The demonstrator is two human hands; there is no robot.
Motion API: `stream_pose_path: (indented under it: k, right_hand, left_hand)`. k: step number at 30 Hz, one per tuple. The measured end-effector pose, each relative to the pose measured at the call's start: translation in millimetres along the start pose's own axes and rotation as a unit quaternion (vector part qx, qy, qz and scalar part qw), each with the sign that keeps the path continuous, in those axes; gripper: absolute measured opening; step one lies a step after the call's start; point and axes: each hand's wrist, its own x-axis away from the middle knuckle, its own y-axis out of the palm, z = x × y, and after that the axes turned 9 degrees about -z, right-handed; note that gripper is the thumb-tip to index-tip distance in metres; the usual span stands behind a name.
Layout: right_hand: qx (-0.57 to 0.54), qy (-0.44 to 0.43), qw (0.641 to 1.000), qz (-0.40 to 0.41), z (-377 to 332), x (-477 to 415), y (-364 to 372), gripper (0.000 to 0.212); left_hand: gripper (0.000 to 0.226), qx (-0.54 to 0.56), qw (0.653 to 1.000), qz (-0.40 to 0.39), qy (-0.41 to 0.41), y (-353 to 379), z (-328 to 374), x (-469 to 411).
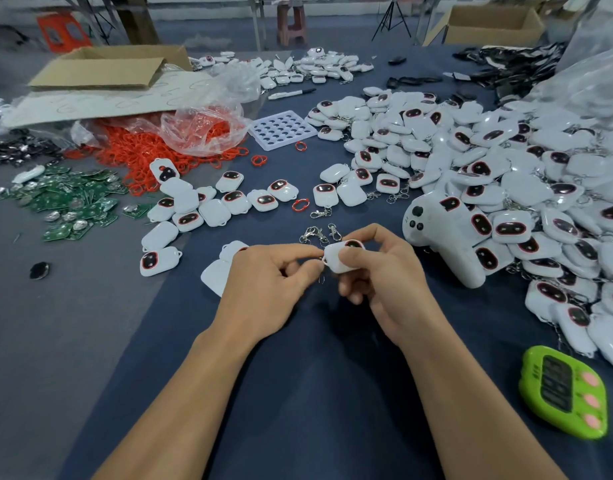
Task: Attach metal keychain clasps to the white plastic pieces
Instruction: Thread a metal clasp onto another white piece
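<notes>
My right hand [381, 275] grips a white plastic piece [338, 256] with a dark oval window, above the dark blue table cloth. My left hand [267, 282] pinches a small metal clasp at the piece's left corner; the clasp is mostly hidden by my fingertips. Loose metal keychain clasps [319, 233] lie just beyond my hands. Two more white pieces [218, 275] sit partly hidden behind my left hand.
A big heap of white pieces [506, 188] fills the right side, with a white controller [443, 233] at its edge. A green timer [564, 393] lies near right. Red rings [152, 154], green circuit boards [69, 202], a white tray [282, 129] and a cardboard box [104, 67] sit left and behind.
</notes>
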Motion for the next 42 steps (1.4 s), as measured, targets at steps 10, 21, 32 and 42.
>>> stream_pose_path:
  k: [10, 21, 32, 42]
  right_hand:
    - [0.008, -0.026, 1.0, -0.01, 3, 2, 0, 0.018]
    - [-0.078, -0.019, 0.996, -0.04, 2, 1, 2, 0.017]
    - [0.0, -0.07, 0.998, -0.002, 9, 3, 7, 0.023]
    - [-0.069, -0.034, 0.996, -0.037, 3, 3, 5, 0.017]
  left_hand:
    - [0.023, -0.128, 0.991, -0.002, 0.032, 3, -6, 3]
    - [0.011, 0.093, 0.995, 0.001, -0.02, 3, 1, -2]
    - [0.029, -0.25, 0.966, 0.054, 0.03, 8, 6, 5]
    - [0.009, 0.111, 0.992, 0.033, -0.044, 6, 5, -1]
